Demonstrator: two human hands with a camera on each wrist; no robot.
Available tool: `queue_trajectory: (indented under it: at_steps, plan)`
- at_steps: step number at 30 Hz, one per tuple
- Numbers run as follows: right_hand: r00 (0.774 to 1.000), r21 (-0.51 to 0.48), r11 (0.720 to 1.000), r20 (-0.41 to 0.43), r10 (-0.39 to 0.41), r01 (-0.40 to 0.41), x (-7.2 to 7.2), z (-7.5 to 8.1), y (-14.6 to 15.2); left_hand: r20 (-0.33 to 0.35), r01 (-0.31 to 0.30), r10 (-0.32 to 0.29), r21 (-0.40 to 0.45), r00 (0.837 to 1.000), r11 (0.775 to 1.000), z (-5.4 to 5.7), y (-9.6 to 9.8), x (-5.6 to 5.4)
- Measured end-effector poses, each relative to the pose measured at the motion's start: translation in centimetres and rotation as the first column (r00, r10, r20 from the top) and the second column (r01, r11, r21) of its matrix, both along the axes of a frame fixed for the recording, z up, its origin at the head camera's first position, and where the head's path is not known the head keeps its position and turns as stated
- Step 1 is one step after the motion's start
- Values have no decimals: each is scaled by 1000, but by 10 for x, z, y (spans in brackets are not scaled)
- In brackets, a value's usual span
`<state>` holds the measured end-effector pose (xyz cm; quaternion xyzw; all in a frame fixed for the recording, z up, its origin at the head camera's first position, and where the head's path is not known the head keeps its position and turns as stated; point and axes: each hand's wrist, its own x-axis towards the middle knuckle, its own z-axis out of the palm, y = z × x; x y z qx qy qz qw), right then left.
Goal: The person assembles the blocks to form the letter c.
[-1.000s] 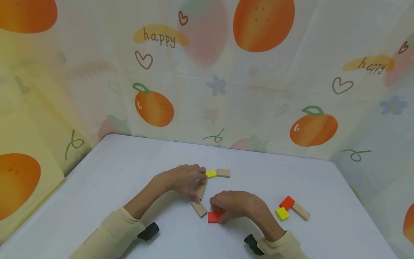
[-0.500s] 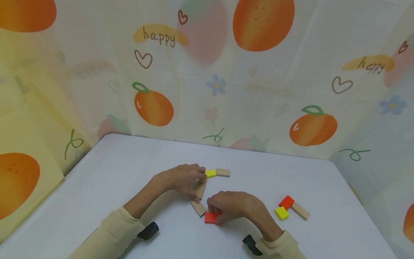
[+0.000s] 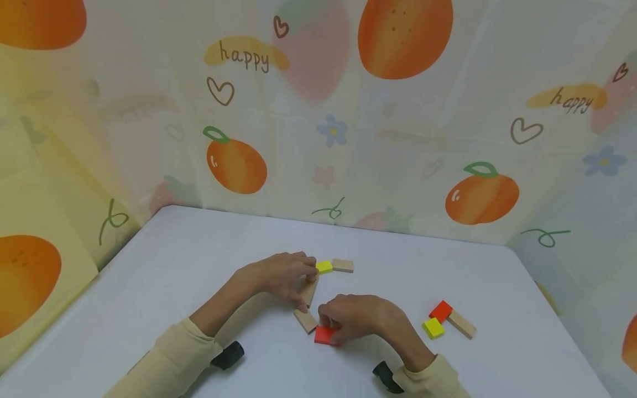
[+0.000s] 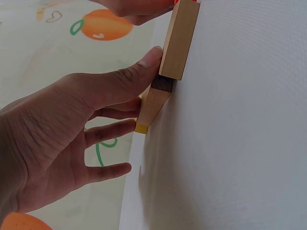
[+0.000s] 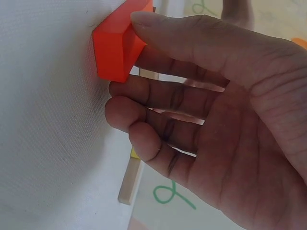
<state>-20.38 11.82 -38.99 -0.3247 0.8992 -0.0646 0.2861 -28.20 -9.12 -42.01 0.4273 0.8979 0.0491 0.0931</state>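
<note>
My right hand (image 3: 362, 314) pinches a red block (image 3: 323, 335) between thumb and fingers, low on the white table. The red block lies by the near end of a short wooden block (image 3: 306, 321); whether they touch is hard to tell. Beyond that, my left hand (image 3: 278, 276) holds a longer wooden block (image 3: 309, 293), thumb at its near end and fingers at its far end. The left wrist view shows the thumb (image 4: 151, 57) where the two wooden blocks meet. A yellow block (image 3: 325, 267) and another wooden block (image 3: 343, 266) continue the curved line past my left fingertips.
At the right, a loose group lies on the table (image 3: 517, 309): a red block (image 3: 440, 310), a yellow block (image 3: 433, 328) and a long wooden block (image 3: 462, 324). A fruit-printed cloth (image 3: 388, 138) hangs behind the table and along its sides.
My right hand has slid the red block a little to the left, closer to the short wooden block. The left hand has stayed in place. The last half second shows almost no movement.
</note>
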Motion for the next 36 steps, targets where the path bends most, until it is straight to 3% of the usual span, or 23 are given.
queue_trajectory:
  at_steps: [10, 36]
  plan:
    - [1000, -28, 999, 11, -14, 15, 0, 1, 2, -2, 6, -6, 10, 1000, 1000, -1, 0, 0]
    - [999, 45, 999, -37, -15, 17, 1, 1, -3, -2, 7, -7, 13, 1000, 1000, 2, 1, 2]
